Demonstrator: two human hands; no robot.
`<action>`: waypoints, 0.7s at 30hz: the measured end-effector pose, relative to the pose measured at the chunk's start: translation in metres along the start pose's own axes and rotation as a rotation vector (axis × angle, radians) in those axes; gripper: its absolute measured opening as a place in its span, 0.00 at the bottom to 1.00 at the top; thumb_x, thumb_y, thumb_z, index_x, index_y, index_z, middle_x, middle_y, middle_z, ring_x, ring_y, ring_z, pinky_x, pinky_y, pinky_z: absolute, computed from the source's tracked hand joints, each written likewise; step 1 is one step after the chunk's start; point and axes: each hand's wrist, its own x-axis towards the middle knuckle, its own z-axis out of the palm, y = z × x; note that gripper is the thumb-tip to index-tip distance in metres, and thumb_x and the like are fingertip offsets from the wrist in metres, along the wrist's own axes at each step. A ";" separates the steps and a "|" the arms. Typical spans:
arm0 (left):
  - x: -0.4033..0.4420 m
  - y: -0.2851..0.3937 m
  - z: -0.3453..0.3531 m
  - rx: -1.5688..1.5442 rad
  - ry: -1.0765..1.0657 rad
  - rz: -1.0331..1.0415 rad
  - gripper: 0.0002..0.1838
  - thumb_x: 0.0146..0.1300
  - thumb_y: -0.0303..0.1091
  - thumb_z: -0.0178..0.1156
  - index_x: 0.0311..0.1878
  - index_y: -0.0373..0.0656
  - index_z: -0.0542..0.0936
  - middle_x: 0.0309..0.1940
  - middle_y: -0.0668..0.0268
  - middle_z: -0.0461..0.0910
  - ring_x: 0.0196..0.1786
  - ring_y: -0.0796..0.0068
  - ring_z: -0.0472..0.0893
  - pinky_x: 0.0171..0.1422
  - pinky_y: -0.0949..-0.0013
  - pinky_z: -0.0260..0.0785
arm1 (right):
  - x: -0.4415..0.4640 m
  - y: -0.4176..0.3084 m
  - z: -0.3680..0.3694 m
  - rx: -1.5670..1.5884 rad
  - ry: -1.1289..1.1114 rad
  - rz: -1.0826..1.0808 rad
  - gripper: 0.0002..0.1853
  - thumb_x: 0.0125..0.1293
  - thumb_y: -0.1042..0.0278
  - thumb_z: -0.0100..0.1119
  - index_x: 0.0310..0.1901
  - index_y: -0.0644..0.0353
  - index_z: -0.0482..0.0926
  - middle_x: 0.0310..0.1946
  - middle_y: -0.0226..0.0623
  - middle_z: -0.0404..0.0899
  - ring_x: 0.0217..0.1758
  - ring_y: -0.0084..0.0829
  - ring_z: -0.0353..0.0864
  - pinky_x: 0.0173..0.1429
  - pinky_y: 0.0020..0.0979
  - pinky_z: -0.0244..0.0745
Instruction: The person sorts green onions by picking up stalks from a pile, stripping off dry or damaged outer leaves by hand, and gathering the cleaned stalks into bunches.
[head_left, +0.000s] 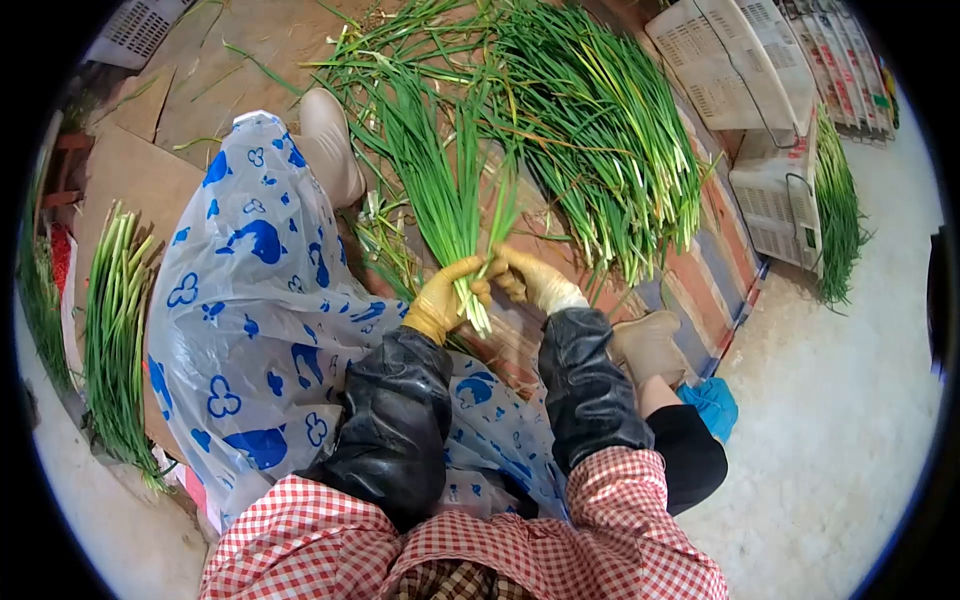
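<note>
My left hand (445, 300), in a yellow glove, is closed around a bunch of garlic chives (445, 190). Their pale cut ends poke out below the fist and the green leaves point away from me. Close beside it, my right hand (535, 280), gloved too, has its fingertips pinched on a few chive stalks at the bunch's right edge. A large pile of garlic chives (600, 130) lies just beyond, on the striped sheet (690, 290). Loose leaves and trimmings (385, 235) are scattered left of the held bunch.
White plastic crates (740, 60) stand at the right, and a lower crate (775, 205) has chives sticking out. A bundle of chives (115, 330) lies at the left. A patterned plastic apron (260, 300) covers my left leg; beige boots (330, 145) rest on the floor covering.
</note>
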 end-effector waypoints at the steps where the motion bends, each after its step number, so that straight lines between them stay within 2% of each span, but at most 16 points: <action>1: 0.000 -0.001 -0.007 0.055 -0.010 0.023 0.11 0.65 0.28 0.50 0.49 0.37 0.72 0.40 0.55 0.79 0.27 0.73 0.76 0.36 0.65 0.75 | 0.003 -0.001 0.000 -0.079 -0.027 -0.054 0.15 0.61 0.55 0.60 0.30 0.60 0.75 0.19 0.29 0.73 0.26 0.25 0.73 0.30 0.27 0.68; 3: 0.003 -0.004 -0.017 0.059 0.005 0.018 0.11 0.64 0.27 0.51 0.49 0.37 0.72 0.39 0.56 0.79 0.28 0.72 0.76 0.37 0.64 0.75 | 0.010 -0.001 -0.004 -0.153 -0.054 -0.104 0.14 0.61 0.58 0.60 0.30 0.61 0.75 0.19 0.31 0.74 0.27 0.25 0.75 0.29 0.25 0.66; 5: 0.000 -0.007 -0.020 0.047 0.016 0.024 0.13 0.61 0.24 0.52 0.50 0.38 0.72 0.40 0.55 0.78 0.30 0.69 0.77 0.38 0.62 0.74 | 0.021 -0.005 -0.013 -0.334 0.088 -0.119 0.11 0.60 0.60 0.59 0.31 0.61 0.75 0.20 0.32 0.74 0.23 0.26 0.73 0.25 0.21 0.61; 6: -0.001 -0.006 -0.019 0.045 0.018 0.022 0.13 0.61 0.24 0.52 0.50 0.38 0.72 0.40 0.55 0.78 0.30 0.69 0.77 0.38 0.62 0.74 | 0.025 -0.005 -0.016 -0.333 0.090 -0.117 0.11 0.60 0.60 0.59 0.31 0.61 0.75 0.20 0.32 0.74 0.23 0.26 0.73 0.25 0.21 0.61; 8: 0.001 -0.004 -0.018 0.020 0.025 0.028 0.15 0.61 0.23 0.51 0.52 0.39 0.71 0.43 0.54 0.78 0.31 0.69 0.77 0.38 0.62 0.73 | 0.034 -0.006 -0.022 -0.095 0.114 -0.220 0.11 0.60 0.61 0.58 0.36 0.61 0.76 0.26 0.33 0.79 0.21 0.15 0.70 0.22 0.16 0.62; 9: 0.003 -0.004 -0.019 0.044 0.015 0.061 0.16 0.60 0.23 0.52 0.53 0.40 0.70 0.45 0.53 0.77 0.31 0.69 0.77 0.38 0.61 0.73 | 0.038 -0.017 -0.023 -0.124 0.165 -0.202 0.11 0.60 0.64 0.55 0.39 0.62 0.75 0.30 0.37 0.81 0.22 0.17 0.73 0.21 0.15 0.63; 10: 0.002 -0.005 -0.021 0.042 0.018 0.062 0.16 0.60 0.23 0.52 0.53 0.40 0.70 0.45 0.53 0.77 0.31 0.69 0.77 0.38 0.61 0.73 | 0.045 -0.023 -0.022 -0.047 0.318 -0.300 0.10 0.59 0.64 0.55 0.40 0.59 0.73 0.26 0.32 0.78 0.18 0.17 0.69 0.18 0.15 0.61; 11: 0.001 -0.005 -0.023 0.039 0.013 0.054 0.17 0.60 0.23 0.52 0.53 0.40 0.70 0.46 0.53 0.77 0.31 0.70 0.77 0.38 0.61 0.73 | 0.026 -0.045 0.005 0.012 0.362 -0.372 0.09 0.59 0.63 0.56 0.39 0.56 0.73 0.22 0.27 0.73 0.15 0.16 0.64 0.17 0.14 0.59; 12: -0.001 -0.006 -0.024 0.037 0.010 0.044 0.17 0.60 0.22 0.52 0.53 0.40 0.70 0.47 0.53 0.76 0.31 0.70 0.77 0.38 0.61 0.73 | 0.034 -0.070 -0.005 -0.053 0.359 -0.444 0.08 0.60 0.64 0.55 0.39 0.55 0.73 0.19 0.23 0.68 0.14 0.15 0.59 0.16 0.15 0.57; 13: -0.004 -0.008 -0.022 0.070 0.056 0.061 0.17 0.59 0.23 0.52 0.53 0.39 0.71 0.43 0.54 0.77 0.30 0.69 0.77 0.37 0.62 0.73 | 0.033 -0.099 -0.006 -0.033 0.240 -0.539 0.05 0.63 0.65 0.52 0.37 0.55 0.73 0.20 0.23 0.70 0.14 0.14 0.60 0.17 0.16 0.57; 14: -0.005 -0.009 -0.028 0.073 0.059 0.059 0.17 0.59 0.23 0.52 0.53 0.39 0.71 0.43 0.54 0.77 0.30 0.69 0.77 0.37 0.62 0.73 | 0.029 -0.129 -0.009 -0.195 0.148 -0.697 0.05 0.64 0.67 0.50 0.36 0.56 0.74 0.21 0.23 0.69 0.14 0.15 0.60 0.18 0.16 0.58; 15: -0.004 -0.010 -0.037 0.087 0.088 0.055 0.16 0.59 0.23 0.52 0.53 0.39 0.71 0.40 0.56 0.78 0.30 0.68 0.77 0.37 0.62 0.73 | 0.024 -0.165 -0.005 -0.090 0.116 -0.831 0.06 0.61 0.66 0.54 0.35 0.58 0.76 0.22 0.27 0.72 0.16 0.18 0.62 0.20 0.19 0.57; 16: -0.004 -0.011 -0.043 0.100 0.114 0.052 0.16 0.59 0.23 0.52 0.52 0.38 0.72 0.38 0.57 0.78 0.30 0.68 0.78 0.36 0.62 0.73 | 0.001 -0.191 0.011 -0.068 0.110 -1.003 0.07 0.60 0.66 0.56 0.36 0.59 0.76 0.26 0.29 0.76 0.24 0.20 0.70 0.29 0.21 0.63; 18: -0.006 -0.010 -0.041 0.120 0.118 0.028 0.16 0.59 0.24 0.53 0.52 0.38 0.73 0.34 0.61 0.78 0.30 0.67 0.78 0.35 0.62 0.74 | -0.036 -0.249 0.024 -0.025 0.066 -1.278 0.08 0.59 0.64 0.59 0.35 0.58 0.76 0.32 0.29 0.79 0.34 0.22 0.75 0.36 0.22 0.66; 20: -0.001 -0.012 -0.050 0.100 0.163 0.038 0.16 0.59 0.24 0.54 0.51 0.40 0.73 0.35 0.63 0.79 0.32 0.67 0.78 0.35 0.62 0.74 | -0.067 -0.260 0.032 -0.013 0.245 -1.407 0.10 0.58 0.62 0.60 0.37 0.59 0.77 0.34 0.30 0.80 0.36 0.21 0.77 0.37 0.22 0.67; 21: 0.001 -0.015 -0.048 0.104 0.187 0.097 0.15 0.58 0.24 0.55 0.50 0.42 0.74 0.36 0.64 0.79 0.32 0.67 0.78 0.36 0.63 0.74 | -0.071 -0.254 0.028 -0.195 0.435 -1.455 0.12 0.57 0.62 0.60 0.39 0.60 0.78 0.31 0.30 0.80 0.34 0.21 0.77 0.36 0.21 0.65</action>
